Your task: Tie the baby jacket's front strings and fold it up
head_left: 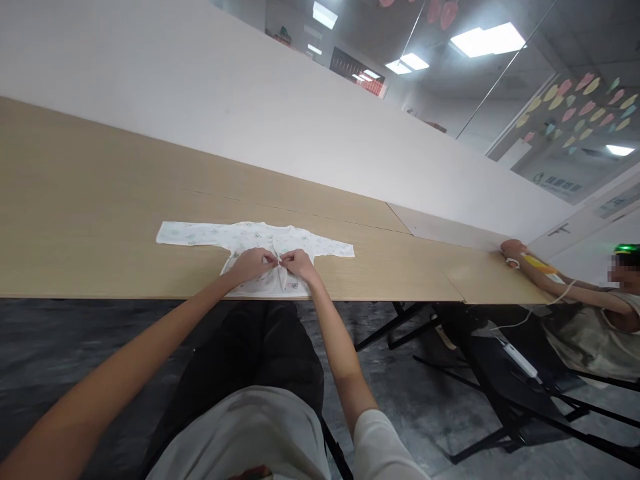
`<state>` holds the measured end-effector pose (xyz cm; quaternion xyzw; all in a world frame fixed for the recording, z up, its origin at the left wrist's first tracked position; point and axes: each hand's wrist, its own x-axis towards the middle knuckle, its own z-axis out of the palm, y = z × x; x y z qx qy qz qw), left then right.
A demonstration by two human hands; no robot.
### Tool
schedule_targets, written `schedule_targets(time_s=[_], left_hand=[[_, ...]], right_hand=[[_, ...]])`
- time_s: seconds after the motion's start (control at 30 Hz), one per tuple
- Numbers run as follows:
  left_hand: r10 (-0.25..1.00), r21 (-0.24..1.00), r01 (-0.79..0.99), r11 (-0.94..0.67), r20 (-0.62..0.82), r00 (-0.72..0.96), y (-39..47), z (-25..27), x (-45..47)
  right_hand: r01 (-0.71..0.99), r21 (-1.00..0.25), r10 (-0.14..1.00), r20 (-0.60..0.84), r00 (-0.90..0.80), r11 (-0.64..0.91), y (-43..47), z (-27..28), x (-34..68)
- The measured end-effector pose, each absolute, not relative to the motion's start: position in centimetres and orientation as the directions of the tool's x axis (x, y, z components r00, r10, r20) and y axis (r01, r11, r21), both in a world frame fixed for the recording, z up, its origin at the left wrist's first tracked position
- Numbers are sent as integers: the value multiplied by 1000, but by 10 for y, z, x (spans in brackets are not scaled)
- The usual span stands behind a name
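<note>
A small white baby shirt (pixel 250 233) with a faint print lies on the table, its two long sleeves spread out to the sides. My left hand (pixel 253 263) rests on the front of the shirt, its fingertips pinching the cloth near the middle opening. From the other side my right hand (pixel 297 262) also pinches the front edge, close against the left fingertips. Whatever small fastening may lie between the fingers is too small to make out. The lower hem reaches the table's front edge.
The light wooden table (pixel 100 200) runs along a white wall (pixel 225 113) with glass above. On the right, another person (pixel 590 307) sits with arms on the table. A black folding chair (pixel 510 380) there bears a white power strip (pixel 523 363) with a cable.
</note>
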<state>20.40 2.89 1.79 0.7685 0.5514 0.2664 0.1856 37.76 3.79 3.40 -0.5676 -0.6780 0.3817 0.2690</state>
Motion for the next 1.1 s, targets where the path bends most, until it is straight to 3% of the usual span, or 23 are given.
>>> schedule_targets(time_s=[0.3,0.6,0.73,1.1], left_hand=[[969,742,628,-236,127,214,29,23,201],[971,800,559,-217,119,206,26,25,199],[971,841,500,-204,109,213,25,24,198],[963,797,555,-238,118,244,23,24,195]], right_hand=[[429,-903,978,-75,-192,14,34,30,378],[296,-955,958,-73,-276,13,27,38,381],[325,-945,947,-64,-316,44,29,41,384],[325,-936,949,26,-314,133,36,27,377]])
